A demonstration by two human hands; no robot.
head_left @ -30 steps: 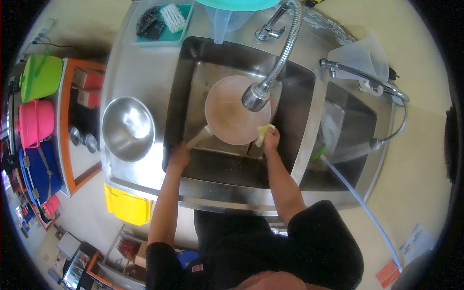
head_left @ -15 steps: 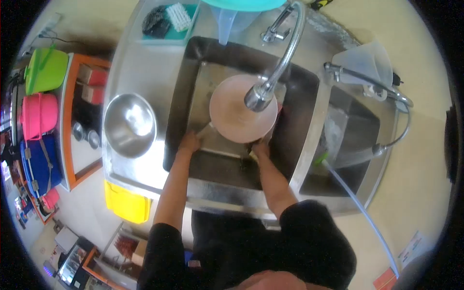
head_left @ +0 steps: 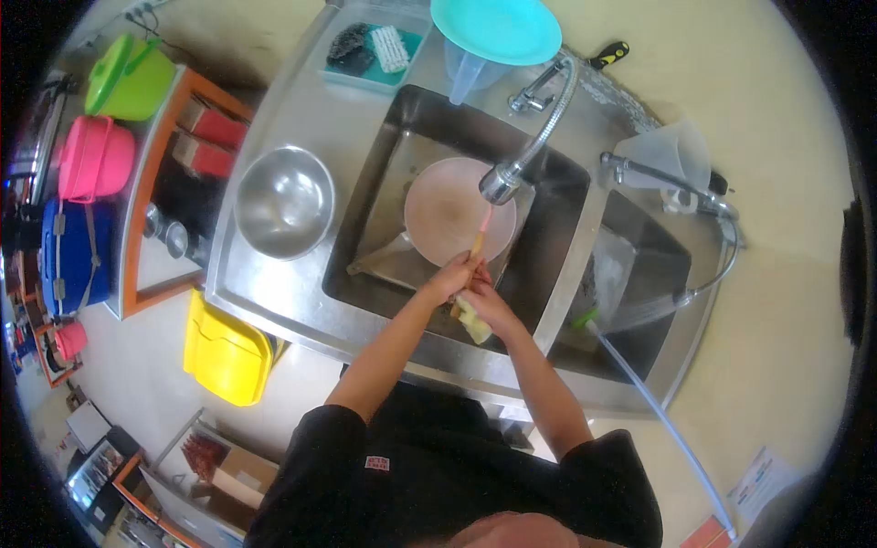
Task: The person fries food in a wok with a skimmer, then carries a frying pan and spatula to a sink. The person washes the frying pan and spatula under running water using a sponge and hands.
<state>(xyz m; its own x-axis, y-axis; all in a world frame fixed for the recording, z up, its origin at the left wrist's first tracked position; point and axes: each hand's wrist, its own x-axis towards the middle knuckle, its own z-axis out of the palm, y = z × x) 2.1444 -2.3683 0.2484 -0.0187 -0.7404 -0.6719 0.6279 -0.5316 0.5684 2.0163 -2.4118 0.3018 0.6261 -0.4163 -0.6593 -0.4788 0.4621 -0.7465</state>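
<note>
A pale pinkish pan (head_left: pixel 448 205) lies in the large sink basin, its handle (head_left: pixel 379 256) pointing lower left. Over the pan's near edge, my left hand (head_left: pixel 446 281) is closed around a slim utensil (head_left: pixel 479 241) with a pink end and a yellowish shaft. My right hand (head_left: pixel 491 309) meets it there, closed on a soft yellow sponge or cloth (head_left: pixel 473 323). Its fingers are close to the utensil's lower end, which the hands hide. The metal spray head of the tap (head_left: pixel 499 184) hangs above the pan's right side.
A steel bowl (head_left: pixel 286 203) stands on the counter at left. Scrubbers lie in a clear tray (head_left: pixel 365 82) behind it. A turquoise basin (head_left: pixel 498 27) is at the back. Right of the divider, the smaller basin (head_left: pixel 653 342) has a running sprayer (head_left: pixel 685 298) and a blue hose (head_left: pixel 639 388).
My left hand has let go of the pan handle and moved right onto the slim utensil. My right hand has shifted slightly lower, and the camera view has moved.
</note>
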